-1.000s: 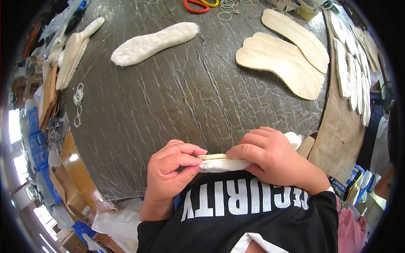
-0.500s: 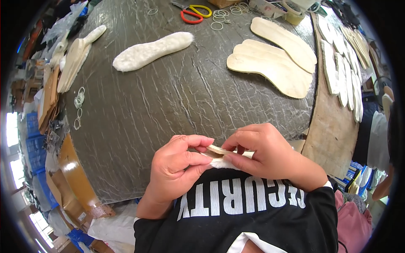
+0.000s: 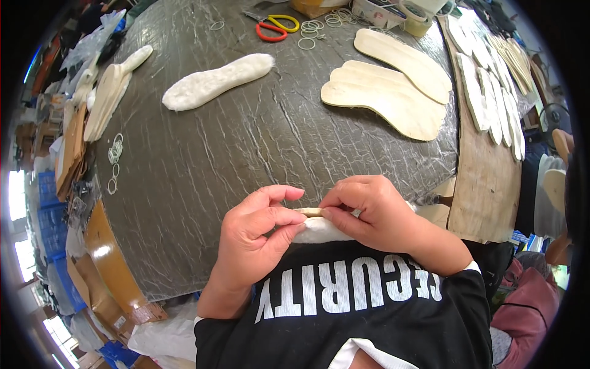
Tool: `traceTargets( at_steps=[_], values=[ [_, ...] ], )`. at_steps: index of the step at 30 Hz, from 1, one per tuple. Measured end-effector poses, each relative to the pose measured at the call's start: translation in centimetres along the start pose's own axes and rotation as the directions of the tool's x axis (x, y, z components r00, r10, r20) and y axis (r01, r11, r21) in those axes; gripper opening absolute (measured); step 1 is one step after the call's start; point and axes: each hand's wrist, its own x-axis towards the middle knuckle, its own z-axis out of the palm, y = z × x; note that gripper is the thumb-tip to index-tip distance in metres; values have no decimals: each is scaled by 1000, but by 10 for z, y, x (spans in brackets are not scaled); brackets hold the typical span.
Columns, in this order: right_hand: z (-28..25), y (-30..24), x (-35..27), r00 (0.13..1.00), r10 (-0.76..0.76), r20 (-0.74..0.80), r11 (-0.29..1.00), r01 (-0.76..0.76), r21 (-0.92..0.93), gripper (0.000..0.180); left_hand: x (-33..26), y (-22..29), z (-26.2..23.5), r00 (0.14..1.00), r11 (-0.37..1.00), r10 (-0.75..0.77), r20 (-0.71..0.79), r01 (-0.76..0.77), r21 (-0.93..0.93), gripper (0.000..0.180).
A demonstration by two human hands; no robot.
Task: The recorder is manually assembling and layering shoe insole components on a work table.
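While both hands are bent inward before the chest, a pale insole (image 3: 326,230) is held between them just off the near edge of the worktop (image 3: 246,154). Soft white pile is shown on its lower side, toward the shirt, and above it a thin, smooth, cream-coloured edge is seen, slightly bowed. Much of its length is covered by the right hand (image 3: 372,212), so whether one folded piece or two layers are held cannot be told. By the right grip, the cream edge is pinched closely between thumb and forefinger. In the left hand (image 3: 258,237), the forefinger is lifted apart, while the thumb and middle fingertip are brought near each other at the insole's left end; whether anything is pinched there cannot be told.

The worktop is covered by a dark, glossy, wrinkled sheet. On it, beyond the hands, a single fleece insole (image 3: 215,83) is laid, thick and woolly. To its right, flat cream insoles (image 3: 393,101) with rounded ends are fanned out, overlapping. Near the far edge, scissors (image 3: 279,27) with red and yellow handles are placed beside thin pale rings (image 3: 310,34). At the right, slim white insoles (image 3: 491,101) are lined up along a brown board (image 3: 482,190); at the left, another stack of insoles (image 3: 110,98) is seen.
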Motion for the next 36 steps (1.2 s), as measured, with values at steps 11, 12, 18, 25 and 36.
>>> traceTargets(
  at_steps=[11,12,18,25,36],
  values=[
    [1,0,-7,998,-60,14,998,60,11,14,-2,3,0,999,999,-41,13,41,8,15],
    [0,-3,-8,999,-19,40,999,18,28,19,-1,4,0,999,999,-40,16,40,8,15],
    [-1,-10,-12,999,0,44,999,1,-37,38,-2,3,2,997,990,-76,-5,75,-121,14],
    [1,-7,-16,1000,21,24,985,-17,-170,32,1,7,5,993,984,-114,-32,109,-140,13],
    [-7,-9,-19,981,-183,-62,961,165,-220,26,-6,6,9,991,996,70,-111,-75,-47,22]
  ],
)
